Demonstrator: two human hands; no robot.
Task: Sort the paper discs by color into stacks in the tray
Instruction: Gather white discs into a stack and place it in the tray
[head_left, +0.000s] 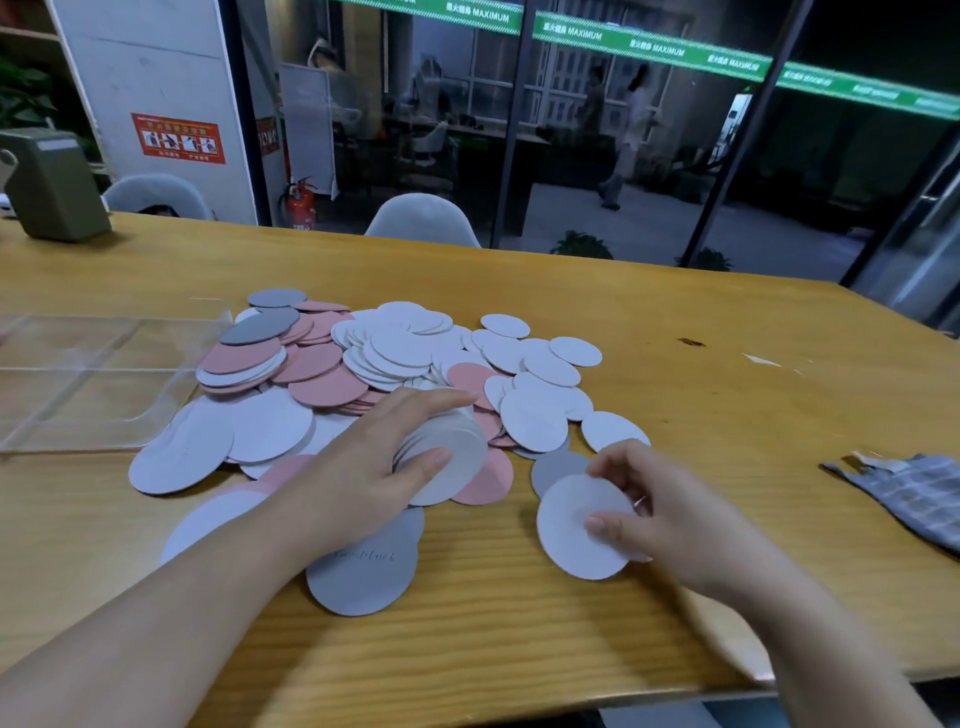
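A loose heap of white, pink and grey paper discs (395, 358) covers the middle of the wooden table. My left hand (374, 457) grips a stack of white discs (447, 457) at the heap's near edge, thumb on top. My right hand (654, 509) pinches a single white disc (571, 535) just above the table, to the right of the heap. A large grey disc (363, 571) lies under my left wrist. The clear plastic tray (78, 379) sits at the left with nothing in it that I can see.
A grey checked cloth (909, 493) lies near the table's right edge. An olive-green box (52, 187) stands at the far left corner. Grey chairs (421, 221) stand behind the table, before a glass wall. The table's front edge runs close to my forearms.
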